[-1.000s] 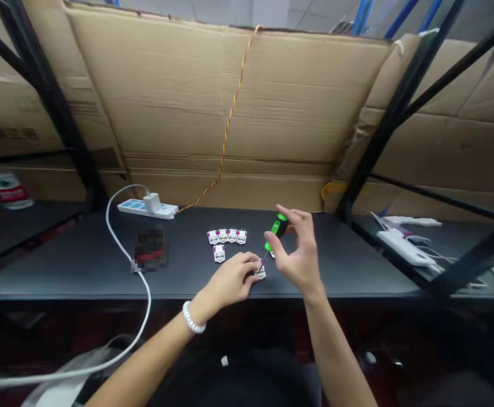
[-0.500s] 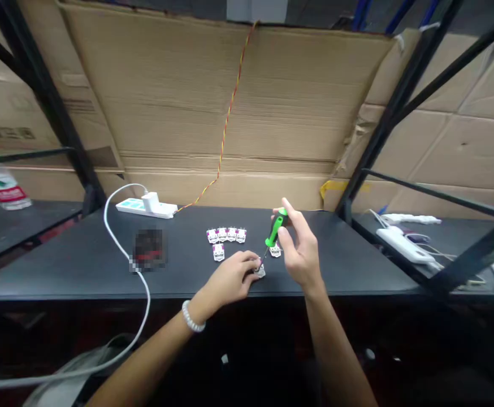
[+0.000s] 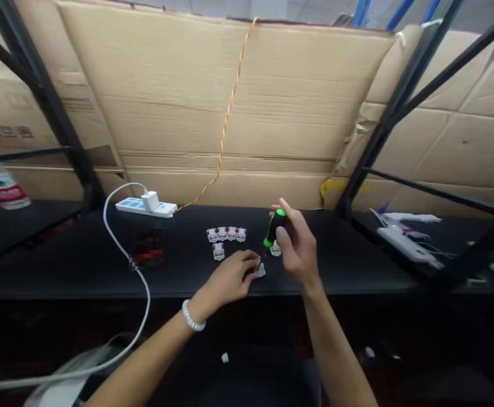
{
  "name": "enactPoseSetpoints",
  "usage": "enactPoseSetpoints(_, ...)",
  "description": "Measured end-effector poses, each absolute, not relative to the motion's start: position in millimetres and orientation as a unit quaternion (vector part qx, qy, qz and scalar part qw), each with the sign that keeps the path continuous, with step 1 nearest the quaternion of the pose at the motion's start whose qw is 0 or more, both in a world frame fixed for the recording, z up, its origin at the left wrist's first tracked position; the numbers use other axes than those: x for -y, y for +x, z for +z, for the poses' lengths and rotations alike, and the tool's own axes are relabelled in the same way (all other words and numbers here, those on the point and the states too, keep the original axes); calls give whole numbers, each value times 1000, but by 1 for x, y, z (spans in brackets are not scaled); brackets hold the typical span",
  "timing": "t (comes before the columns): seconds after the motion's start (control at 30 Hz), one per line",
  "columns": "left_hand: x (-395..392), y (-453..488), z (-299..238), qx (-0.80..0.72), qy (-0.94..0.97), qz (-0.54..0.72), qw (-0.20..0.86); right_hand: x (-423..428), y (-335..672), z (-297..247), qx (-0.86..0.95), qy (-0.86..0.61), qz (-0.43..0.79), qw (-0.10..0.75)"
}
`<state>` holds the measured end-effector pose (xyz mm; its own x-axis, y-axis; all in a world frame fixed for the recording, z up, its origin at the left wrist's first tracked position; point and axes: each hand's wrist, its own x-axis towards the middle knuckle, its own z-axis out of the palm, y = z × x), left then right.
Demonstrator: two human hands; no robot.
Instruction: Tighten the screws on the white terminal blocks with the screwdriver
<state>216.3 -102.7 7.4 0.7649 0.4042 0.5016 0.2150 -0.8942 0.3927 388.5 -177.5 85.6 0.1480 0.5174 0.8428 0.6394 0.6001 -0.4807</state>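
Note:
My left hand (image 3: pixel 232 277), with a beaded bracelet at its wrist, pinches a small white and purple module (image 3: pixel 261 271) against the black tabletop. Fingers cover part of that piece. My right hand (image 3: pixel 300 249) is closed round the handle of a black and green screwdriver (image 3: pixel 272 227), which slants down toward the held module; I cannot tell whether its tip touches. Just behind the screwdriver lies another white module (image 3: pixel 275 249). Left of it, a row of several like modules (image 3: pixel 226 234) sits at the back, with a single one (image 3: pixel 219 251) in front of the row.
A white power strip (image 3: pixel 146 207) with a plugged-in charger stands at the back left, its white cable (image 3: pixel 122 249) curving over the table edge. Near it lies a dark, blurred object (image 3: pixel 148 254). Black metal posts (image 3: pixel 372 141) flank the table, and cardboard (image 3: pixel 166 113) closes the back.
The screwdriver handle has turned in my right hand, showing more black now. My left hand keeps its place on the module. The picture is brighter at the top.

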Motion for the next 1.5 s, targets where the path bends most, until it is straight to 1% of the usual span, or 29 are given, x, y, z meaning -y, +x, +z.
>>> enactPoseSetpoints(0.07,102,216,7,-165,926,299,159,178,387,87,648,-452,-102,604)
enactPoseSetpoints(0.13,102,216,7,-164,927,298,159,179,385,88,643,-461,-119,600)
enactPoseSetpoints(0.33,102,216,6,-164,926,298,161,179,387,86,658,-445,-35,606)
enactPoseSetpoints(0.5,102,216,5,-164,926,298,162,177,387,87,643,-469,-85,600)
enactPoseSetpoints(0.7,102,216,7,-168,926,296,164,178,388,86,648,-457,-51,607)
enactPoseSetpoints(0.87,102,215,6,-168,927,292,162,180,387,90,630,-484,-112,597)
enactPoseSetpoints(0.93,102,215,5,-167,928,292,161,180,387,90,624,-489,-116,599)
enactPoseSetpoints(1.13,101,216,5,-161,926,301,159,179,389,86,654,-426,-16,625)
enactPoseSetpoints(1.17,101,216,5,-159,926,302,159,180,389,86,655,-424,-18,625)
enactPoseSetpoints(1.3,101,216,4,-164,926,301,158,180,388,88,642,-453,-89,612)
enactPoseSetpoints(1.5,101,215,4,-162,926,302,156,179,391,88,621,-477,-92,616)
